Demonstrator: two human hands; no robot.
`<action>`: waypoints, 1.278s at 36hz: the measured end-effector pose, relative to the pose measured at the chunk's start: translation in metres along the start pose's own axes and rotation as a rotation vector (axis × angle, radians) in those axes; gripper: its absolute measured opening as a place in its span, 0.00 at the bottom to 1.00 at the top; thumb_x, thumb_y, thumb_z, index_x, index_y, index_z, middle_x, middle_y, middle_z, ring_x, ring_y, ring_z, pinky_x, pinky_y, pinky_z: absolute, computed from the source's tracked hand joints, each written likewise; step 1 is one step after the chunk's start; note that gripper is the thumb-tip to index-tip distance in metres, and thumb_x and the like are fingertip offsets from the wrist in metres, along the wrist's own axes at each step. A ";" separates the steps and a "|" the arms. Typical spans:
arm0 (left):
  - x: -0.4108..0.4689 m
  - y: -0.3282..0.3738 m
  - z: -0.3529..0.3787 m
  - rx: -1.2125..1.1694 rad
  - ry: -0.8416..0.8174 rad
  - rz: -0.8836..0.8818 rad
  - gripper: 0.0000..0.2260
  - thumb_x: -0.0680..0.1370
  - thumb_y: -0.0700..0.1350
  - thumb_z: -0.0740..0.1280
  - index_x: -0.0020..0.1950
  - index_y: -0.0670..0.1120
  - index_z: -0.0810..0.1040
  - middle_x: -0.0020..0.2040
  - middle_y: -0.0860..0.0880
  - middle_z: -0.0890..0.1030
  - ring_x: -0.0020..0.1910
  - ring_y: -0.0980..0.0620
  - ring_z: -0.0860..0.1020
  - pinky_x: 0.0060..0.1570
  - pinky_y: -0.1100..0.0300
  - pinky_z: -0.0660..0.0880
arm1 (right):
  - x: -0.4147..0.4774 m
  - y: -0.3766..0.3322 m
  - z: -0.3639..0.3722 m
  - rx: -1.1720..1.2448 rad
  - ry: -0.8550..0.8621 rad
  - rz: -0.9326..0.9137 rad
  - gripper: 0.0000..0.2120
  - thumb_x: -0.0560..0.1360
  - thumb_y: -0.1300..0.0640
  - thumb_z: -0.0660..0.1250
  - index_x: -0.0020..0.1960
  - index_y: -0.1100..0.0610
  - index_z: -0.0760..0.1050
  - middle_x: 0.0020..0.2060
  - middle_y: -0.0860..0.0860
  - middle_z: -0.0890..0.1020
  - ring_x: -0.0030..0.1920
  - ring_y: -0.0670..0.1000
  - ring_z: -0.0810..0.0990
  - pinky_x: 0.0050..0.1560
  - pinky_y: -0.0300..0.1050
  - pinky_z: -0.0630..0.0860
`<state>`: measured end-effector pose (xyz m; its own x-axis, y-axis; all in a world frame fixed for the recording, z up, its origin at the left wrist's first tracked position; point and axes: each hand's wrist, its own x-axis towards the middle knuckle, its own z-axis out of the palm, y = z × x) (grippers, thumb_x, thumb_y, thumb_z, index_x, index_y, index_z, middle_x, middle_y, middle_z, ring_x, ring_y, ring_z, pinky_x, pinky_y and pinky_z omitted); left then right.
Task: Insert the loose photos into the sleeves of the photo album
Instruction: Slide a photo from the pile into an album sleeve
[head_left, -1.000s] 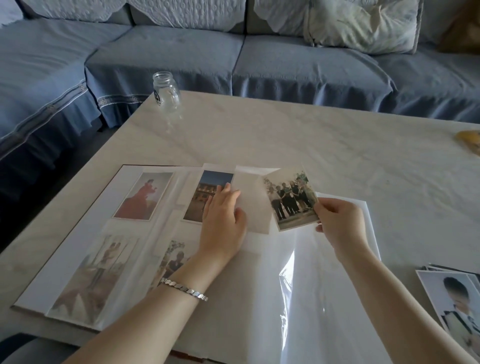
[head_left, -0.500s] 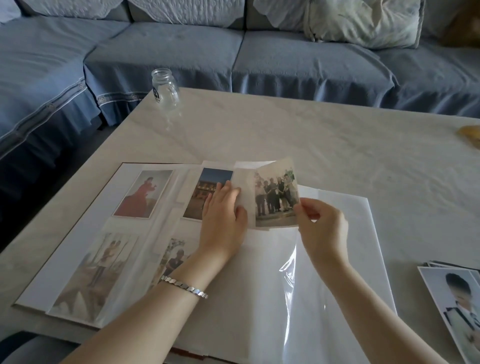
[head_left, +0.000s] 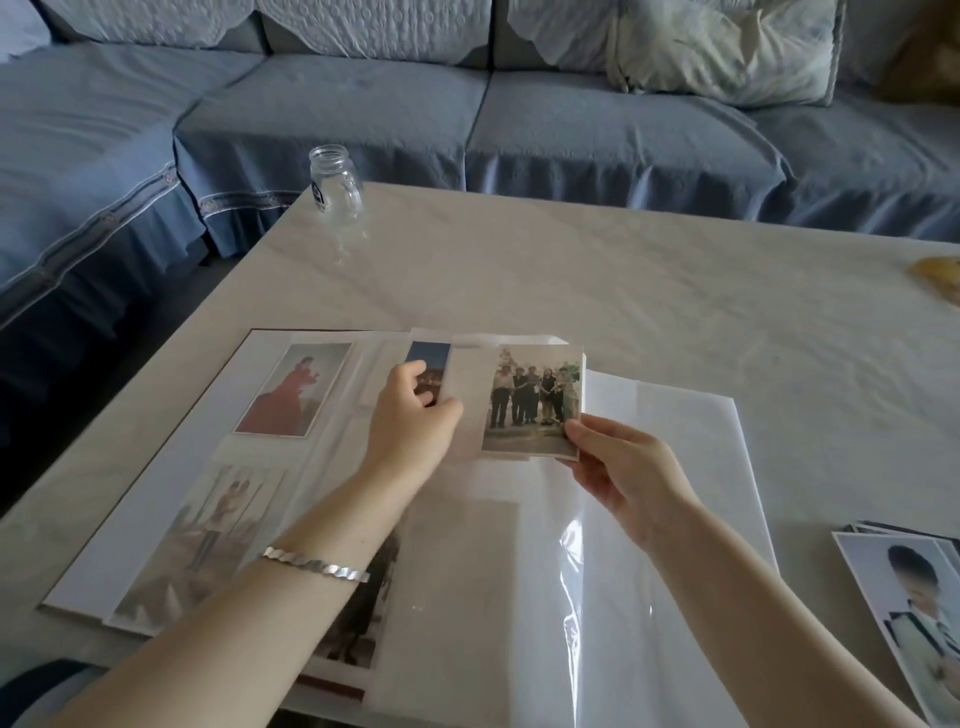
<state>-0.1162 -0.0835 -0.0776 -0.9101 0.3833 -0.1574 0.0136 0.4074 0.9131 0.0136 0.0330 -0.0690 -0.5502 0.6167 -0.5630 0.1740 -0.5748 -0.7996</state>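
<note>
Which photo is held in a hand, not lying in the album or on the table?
The group photo of people standing: the right hand pinches its lower right corner; the rest lie flat.

Pale marble-look table (head_left: 623, 270) before a blue-covered corner sofa (head_left: 363, 109), soft daylight.

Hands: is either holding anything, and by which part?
The right hand pinches the group photo by its lower right corner; the left hand pinches the album sleeve by its left edge.

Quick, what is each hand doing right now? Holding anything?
Left hand: closed, pinching the edge of an album sleeve.
Right hand: closed, pinching the group photo by its lower corner.
</note>
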 end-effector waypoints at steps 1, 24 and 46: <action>0.000 0.000 -0.004 0.012 -0.008 -0.018 0.24 0.76 0.40 0.66 0.71 0.45 0.65 0.65 0.48 0.71 0.58 0.53 0.73 0.47 0.64 0.68 | 0.000 0.001 0.002 0.023 -0.011 0.011 0.03 0.73 0.66 0.68 0.44 0.61 0.80 0.36 0.57 0.81 0.35 0.50 0.77 0.26 0.32 0.74; -0.011 -0.007 -0.007 -0.070 -0.039 -0.011 0.18 0.81 0.38 0.58 0.70 0.47 0.70 0.65 0.52 0.73 0.57 0.56 0.72 0.51 0.69 0.64 | -0.004 -0.003 0.006 -0.420 0.088 -0.272 0.06 0.74 0.61 0.68 0.38 0.57 0.80 0.29 0.49 0.78 0.28 0.43 0.74 0.26 0.30 0.72; -0.014 -0.005 -0.002 -0.230 -0.066 0.050 0.17 0.80 0.34 0.58 0.66 0.46 0.74 0.62 0.49 0.77 0.61 0.53 0.74 0.66 0.58 0.67 | 0.000 -0.015 0.025 -0.395 -0.022 -0.183 0.07 0.73 0.54 0.70 0.40 0.57 0.78 0.32 0.49 0.78 0.30 0.44 0.72 0.31 0.36 0.67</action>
<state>-0.1046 -0.0930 -0.0795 -0.8814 0.4550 -0.1269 -0.0430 0.1902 0.9808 -0.0096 0.0276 -0.0520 -0.6179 0.6751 -0.4031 0.3687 -0.2040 -0.9069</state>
